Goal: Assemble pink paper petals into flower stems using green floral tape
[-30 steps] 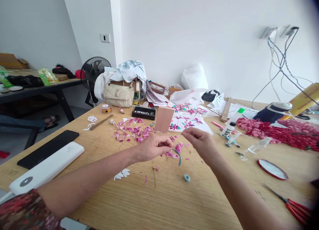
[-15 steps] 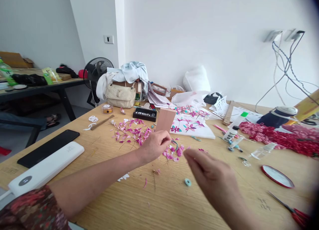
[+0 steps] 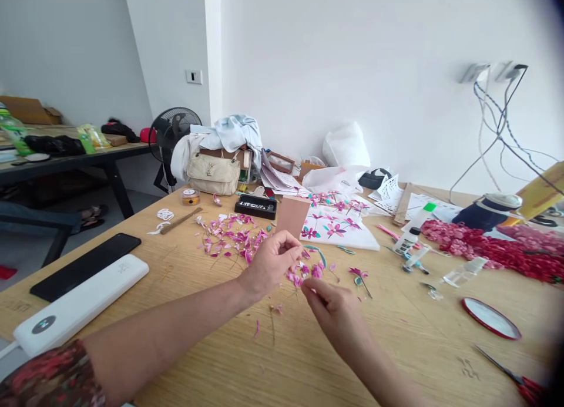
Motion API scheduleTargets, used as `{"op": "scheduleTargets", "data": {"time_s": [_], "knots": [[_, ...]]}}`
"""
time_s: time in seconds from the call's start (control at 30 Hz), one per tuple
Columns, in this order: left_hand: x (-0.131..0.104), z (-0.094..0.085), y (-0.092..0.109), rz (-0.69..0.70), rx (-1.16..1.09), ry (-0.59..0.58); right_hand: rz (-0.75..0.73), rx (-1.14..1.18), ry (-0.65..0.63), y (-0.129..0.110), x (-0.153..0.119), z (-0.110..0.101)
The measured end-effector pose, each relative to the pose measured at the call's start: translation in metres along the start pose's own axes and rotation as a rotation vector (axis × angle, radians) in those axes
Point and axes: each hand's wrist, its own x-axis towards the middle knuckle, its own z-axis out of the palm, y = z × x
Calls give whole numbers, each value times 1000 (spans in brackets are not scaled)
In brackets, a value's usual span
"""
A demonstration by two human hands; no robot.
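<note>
Since the earlier frame, the right hand [image 3: 337,308] has moved inward, its fingertips now just below the left hand [image 3: 269,265]. The left hand pinches a curved green strip [image 3: 322,255] above the desk [image 3: 247,369], near pink petals [image 3: 316,271] and a pinkish board [image 3: 294,215]. Right thumb and fingers are pressed together; whether they grip something fine cannot be told.

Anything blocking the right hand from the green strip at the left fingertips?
Nothing visible stands between the right hand and the green strip at the left hand. Pink petals show between them, but appear to lie lower, on the table.
</note>
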Motion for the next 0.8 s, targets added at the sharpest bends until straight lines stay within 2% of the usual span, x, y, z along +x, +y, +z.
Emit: {"op": "scheduleTargets", "data": {"time_s": [0.1, 0.17, 0.27, 0.3, 0.37, 0.43, 0.6, 0.8], "knots": [[7, -1, -8, 89, 217, 9, -66, -44, 17, -21, -12, -23], [7, -2, -10, 137, 353, -31, -81, -65, 107, -25, -6, -46], [0, -2, -7, 174, 429, -127, -4, -96, 294, -14, 17, -72], [-4, -1, -4, 161, 397, -161, 40, -94, 312, -7, 26, -75], [-10, 0, 1, 69, 253, -214, 133, -33, 286, 9, 42, -72], [-14, 0, 5, -55, 73, -231, 183, 71, 229, 22, 52, -58], [-16, -3, 7, -245, -215, -224, 265, 169, 100, 35, 53, -26], [-14, -2, 8, -312, -313, -215, 292, 192, 82, 32, 50, -26]]}}
